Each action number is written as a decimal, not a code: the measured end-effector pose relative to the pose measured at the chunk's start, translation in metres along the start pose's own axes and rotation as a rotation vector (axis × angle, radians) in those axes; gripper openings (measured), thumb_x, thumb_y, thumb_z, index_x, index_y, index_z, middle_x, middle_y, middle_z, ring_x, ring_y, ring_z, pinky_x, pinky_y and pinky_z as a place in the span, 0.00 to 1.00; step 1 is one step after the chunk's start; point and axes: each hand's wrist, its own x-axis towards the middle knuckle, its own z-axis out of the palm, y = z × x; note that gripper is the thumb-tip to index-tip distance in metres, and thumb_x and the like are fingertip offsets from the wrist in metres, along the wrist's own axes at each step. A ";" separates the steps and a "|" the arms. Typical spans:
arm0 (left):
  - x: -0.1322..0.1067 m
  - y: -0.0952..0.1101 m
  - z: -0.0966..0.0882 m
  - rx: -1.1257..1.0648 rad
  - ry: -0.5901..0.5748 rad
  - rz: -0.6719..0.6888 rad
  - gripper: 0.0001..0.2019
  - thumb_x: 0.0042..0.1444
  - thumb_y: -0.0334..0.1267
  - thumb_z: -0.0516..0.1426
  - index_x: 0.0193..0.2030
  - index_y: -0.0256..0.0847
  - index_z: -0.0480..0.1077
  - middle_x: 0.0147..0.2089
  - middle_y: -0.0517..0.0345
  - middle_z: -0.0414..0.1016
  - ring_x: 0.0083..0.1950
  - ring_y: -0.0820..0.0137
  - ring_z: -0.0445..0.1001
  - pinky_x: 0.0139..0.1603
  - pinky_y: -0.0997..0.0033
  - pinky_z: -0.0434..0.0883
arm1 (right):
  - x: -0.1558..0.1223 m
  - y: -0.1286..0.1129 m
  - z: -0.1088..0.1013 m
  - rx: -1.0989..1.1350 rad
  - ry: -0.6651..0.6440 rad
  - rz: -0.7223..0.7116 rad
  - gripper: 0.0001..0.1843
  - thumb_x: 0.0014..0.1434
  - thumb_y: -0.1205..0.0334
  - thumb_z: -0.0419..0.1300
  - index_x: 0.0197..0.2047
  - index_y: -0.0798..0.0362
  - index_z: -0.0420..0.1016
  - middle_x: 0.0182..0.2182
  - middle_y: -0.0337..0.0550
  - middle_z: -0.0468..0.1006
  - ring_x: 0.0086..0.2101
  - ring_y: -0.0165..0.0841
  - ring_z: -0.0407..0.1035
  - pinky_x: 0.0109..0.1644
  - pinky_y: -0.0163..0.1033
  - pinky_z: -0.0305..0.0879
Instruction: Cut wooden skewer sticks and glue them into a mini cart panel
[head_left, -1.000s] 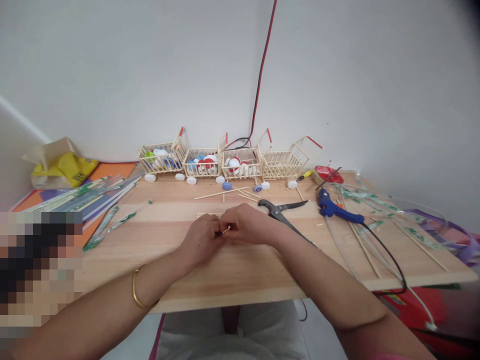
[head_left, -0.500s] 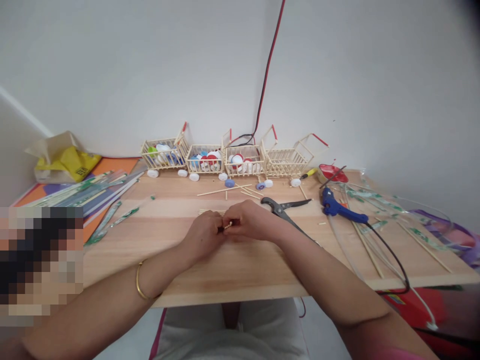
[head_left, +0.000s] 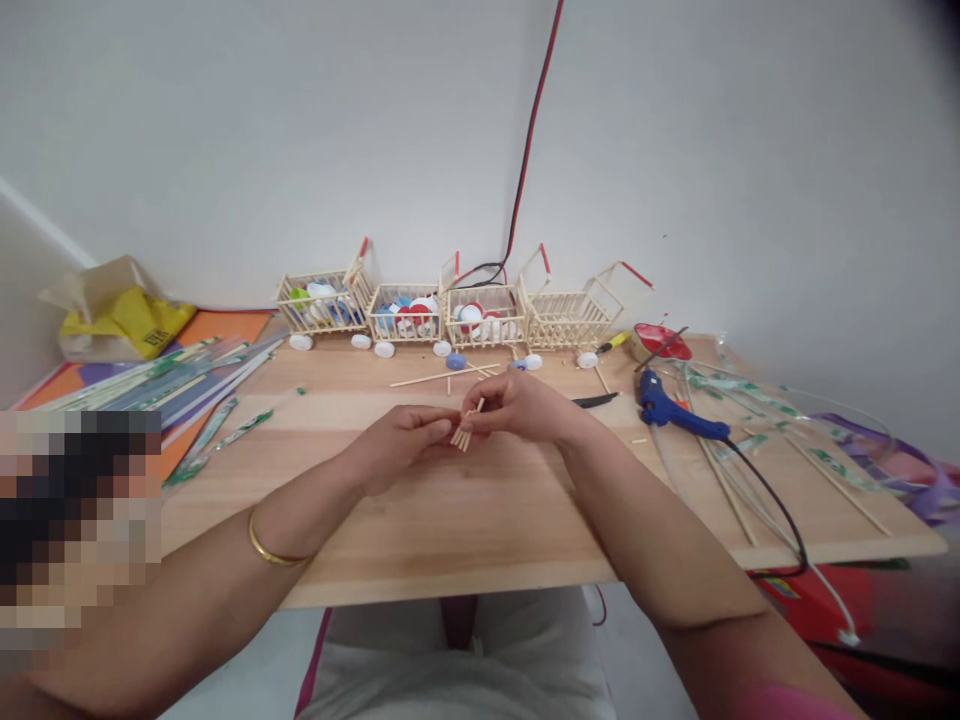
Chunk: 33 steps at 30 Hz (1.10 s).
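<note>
A small bunch of short wooden sticks (head_left: 463,434) is pinched between my two hands above the middle of the table (head_left: 450,530). My left hand (head_left: 405,442) closes on the bunch from the left, its thumb lying along the sticks. From the other side, my right hand (head_left: 517,408) grips the same sticks with thumb and fingertips, one stick poking up at an angle. Beyond my hands lie a few longer loose sticks (head_left: 420,379). Dark pliers (head_left: 596,401) are mostly hidden behind my right hand.
Several miniature stick carts (head_left: 409,315) on bottle-cap wheels line the wall, some holding caps. On the right are a blue glue gun (head_left: 679,412) with its cord, a red dish (head_left: 660,343) and a yellow-handled cutter (head_left: 615,342). Wrapped sticks and a yellow bag (head_left: 139,320) occupy the left.
Both hands have risen slightly off the tabletop with the short sticks, which now fan out in view. My right hand has shifted up and right, covering more of the pliers.
</note>
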 end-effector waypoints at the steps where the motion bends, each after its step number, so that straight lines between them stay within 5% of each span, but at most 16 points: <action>1: 0.000 -0.001 0.001 -0.114 -0.023 -0.051 0.14 0.55 0.40 0.55 0.46 0.36 0.73 0.49 0.47 0.74 0.50 0.64 0.71 0.54 0.59 0.64 | 0.000 0.000 -0.001 0.008 0.002 0.008 0.12 0.49 0.54 0.63 0.31 0.56 0.74 0.26 0.41 0.77 0.27 0.28 0.71 0.31 0.31 0.64; 10: -0.004 -0.003 0.008 -0.324 -0.027 -0.313 0.14 0.51 0.37 0.60 0.44 0.32 0.72 0.40 0.41 0.77 0.43 0.61 0.77 0.50 0.57 0.69 | 0.005 -0.002 0.011 -0.032 0.021 0.065 0.15 0.49 0.52 0.62 0.30 0.57 0.74 0.20 0.38 0.74 0.23 0.25 0.66 0.26 0.29 0.58; 18: -0.005 -0.004 0.009 -0.349 -0.003 -0.345 0.11 0.50 0.37 0.61 0.38 0.32 0.71 0.35 0.43 0.78 0.38 0.61 0.78 0.45 0.59 0.71 | 0.007 0.001 0.015 -0.063 -0.002 0.029 0.14 0.50 0.54 0.62 0.34 0.57 0.73 0.24 0.38 0.73 0.25 0.25 0.66 0.28 0.30 0.59; 23: -0.003 -0.003 0.008 -0.506 0.101 -0.239 0.05 0.52 0.30 0.58 0.35 0.29 0.72 0.37 0.45 0.77 0.38 0.65 0.76 0.49 0.58 0.71 | 0.001 -0.002 0.017 -0.284 0.213 -0.162 0.38 0.39 0.59 0.69 0.54 0.52 0.60 0.43 0.43 0.66 0.30 0.26 0.64 0.33 0.33 0.62; 27: -0.001 -0.004 0.008 -0.574 0.141 -0.195 0.04 0.52 0.27 0.57 0.34 0.29 0.73 0.39 0.45 0.76 0.38 0.66 0.75 0.48 0.56 0.71 | 0.002 -0.005 0.026 -0.479 0.264 -0.321 0.29 0.43 0.62 0.66 0.48 0.53 0.61 0.39 0.43 0.64 0.33 0.29 0.61 0.37 0.35 0.60; 33: -0.001 -0.005 0.006 -0.593 0.121 -0.148 0.04 0.52 0.29 0.58 0.34 0.29 0.73 0.38 0.46 0.77 0.39 0.65 0.75 0.49 0.55 0.70 | 0.008 0.001 0.037 -0.432 0.300 -0.282 0.20 0.47 0.67 0.61 0.43 0.52 0.58 0.30 0.36 0.63 0.30 0.28 0.60 0.33 0.33 0.57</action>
